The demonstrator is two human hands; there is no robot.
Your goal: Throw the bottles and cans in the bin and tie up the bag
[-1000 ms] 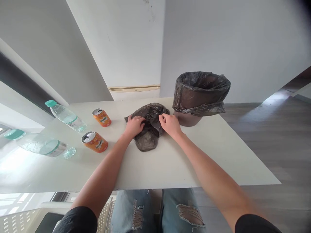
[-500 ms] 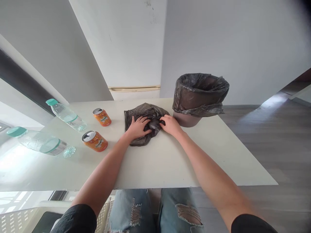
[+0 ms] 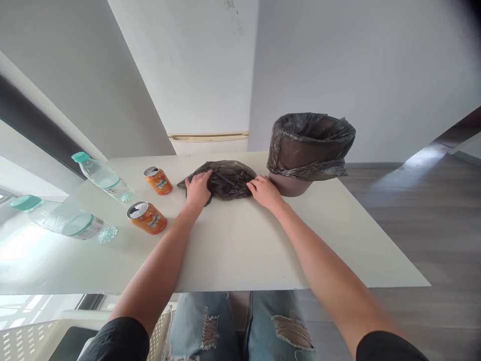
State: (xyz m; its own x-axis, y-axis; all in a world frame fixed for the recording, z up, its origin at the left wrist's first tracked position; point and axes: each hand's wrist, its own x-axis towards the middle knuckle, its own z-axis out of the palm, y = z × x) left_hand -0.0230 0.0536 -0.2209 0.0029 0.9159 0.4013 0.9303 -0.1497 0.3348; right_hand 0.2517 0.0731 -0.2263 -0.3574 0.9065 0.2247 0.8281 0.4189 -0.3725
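Cans (image 3: 148, 219) are seen left of the left hand (image 3: 198, 188), a bin (image 3: 310, 153) beside the right hand (image 3: 264, 190); between, a black bag (image 3: 232, 180) is touched by both, left spread, right curled, the right's grip unclear.

Whoever this is has on a short-sleeved black top; from where I stand I get the left sleeve (image 3: 119, 337) and the right sleeve (image 3: 387, 347), both plain, the left one softly creased. Past the hems, the left hand (image 3: 199, 189) and right hand (image 3: 265, 191) are bare. Below come faded light-blue jeans (image 3: 191, 313), badly ripped: a narrow upright tear (image 3: 209, 329) on the left leg, edged in white fraying, and a wider, slanting tear (image 3: 292, 332) crossed by loose threads on the right.
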